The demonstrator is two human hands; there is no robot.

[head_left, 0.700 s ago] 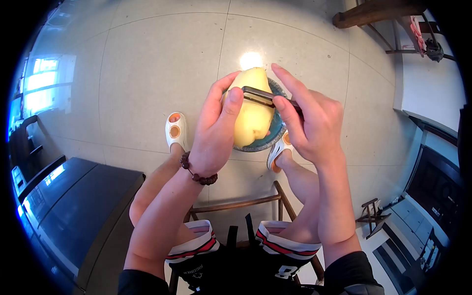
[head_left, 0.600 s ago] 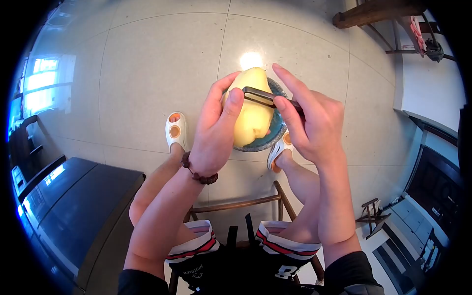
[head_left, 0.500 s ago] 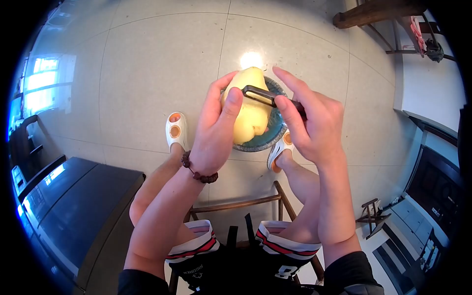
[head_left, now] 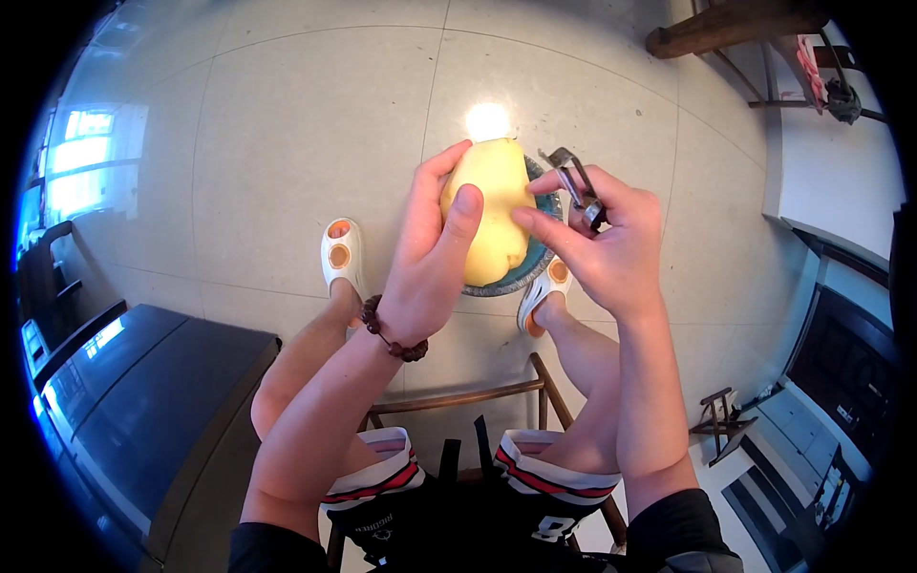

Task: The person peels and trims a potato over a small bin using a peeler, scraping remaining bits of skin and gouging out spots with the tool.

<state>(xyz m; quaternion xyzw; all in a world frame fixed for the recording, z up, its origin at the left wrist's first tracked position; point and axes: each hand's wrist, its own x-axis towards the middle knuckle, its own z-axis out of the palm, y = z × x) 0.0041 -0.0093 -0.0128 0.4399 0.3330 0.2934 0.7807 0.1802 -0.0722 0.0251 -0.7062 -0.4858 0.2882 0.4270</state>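
Observation:
My left hand is wrapped round the left side of a large, smooth, pale-yellow vegetable, potato-like in shape with a notched lower end. Its thumb lies over the front. On the other side, the thumb and index finger of my right hand reach to the vegetable's right edge, seemingly touching it. The same hand keeps a dark peeler in its other fingers, blade end up and away from the vegetable; most of the handle is hidden. Beneath, a round basin with a blue-green inside stands partly covered.
My feet in white clogs flank the basin on the tiled floor. A wooden stool bar runs between my legs. A dark-topped low table is on the left, wooden furniture at the upper right.
The peeler has lifted off the vegetable and swung upright in my right hand. My right thumb and index finger have come to the vegetable's side. The vegetable has shifted slightly.

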